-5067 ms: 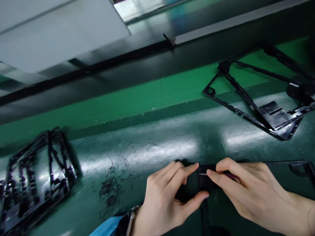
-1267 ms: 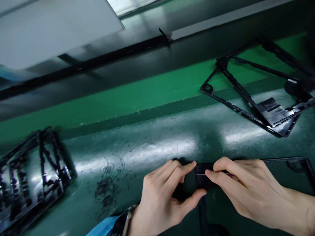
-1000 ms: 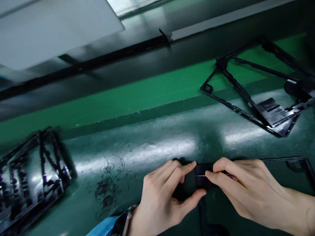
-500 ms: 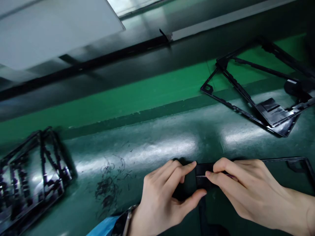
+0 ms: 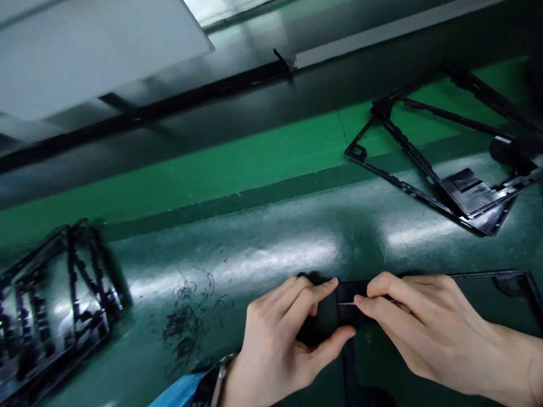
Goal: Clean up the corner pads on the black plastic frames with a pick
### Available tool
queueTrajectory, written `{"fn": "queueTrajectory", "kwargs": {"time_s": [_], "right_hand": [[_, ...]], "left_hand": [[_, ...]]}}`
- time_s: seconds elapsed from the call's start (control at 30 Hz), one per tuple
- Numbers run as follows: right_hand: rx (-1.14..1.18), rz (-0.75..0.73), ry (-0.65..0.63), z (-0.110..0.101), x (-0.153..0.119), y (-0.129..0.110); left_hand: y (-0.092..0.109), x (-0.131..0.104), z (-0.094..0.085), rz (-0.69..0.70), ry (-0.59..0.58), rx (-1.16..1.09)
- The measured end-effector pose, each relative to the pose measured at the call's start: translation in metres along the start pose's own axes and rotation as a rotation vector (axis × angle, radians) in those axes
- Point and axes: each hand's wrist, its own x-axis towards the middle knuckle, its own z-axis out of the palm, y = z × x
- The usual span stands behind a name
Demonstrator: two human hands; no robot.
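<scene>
A black plastic frame (image 5: pixel 487 275) lies flat at the lower right, partly covered by both hands. My left hand (image 5: pixel 284 339) holds its left corner, with the index fingertip at the upper edge and the thumb on the inner side. Between thumb and index finger of my right hand (image 5: pixel 416 328) is a thin, blade-like tool (image 5: pixel 345 304); its narrow tip lies over the frame's wide corner section. Most of the tool's body is hidden by the fingers.
Dark shavings (image 5: pixel 184 328) are scattered left of my hands. Several black frames (image 5: pixel 63 294) stand bunched at the left edge. More black frames (image 5: pixel 428 164) lie overlapped at the upper right. A dark rail (image 5: pixel 190 93) runs across the back, near a pale panel (image 5: pixel 97 51).
Both hands and the frame stay in practically the same place. Only a very slight shift of the whole view shows.
</scene>
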Motion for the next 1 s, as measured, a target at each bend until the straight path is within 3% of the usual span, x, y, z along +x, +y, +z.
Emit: {"fn": "queueTrajectory", "kwargs": {"time_s": [1.0], "right_hand": [[0.002, 0.008, -0.008, -0.0002, -0.0008, -0.0005]], "left_hand": [[0.0008, 0.0007, 0.0005, -0.004, 0.007, -0.02]]}}
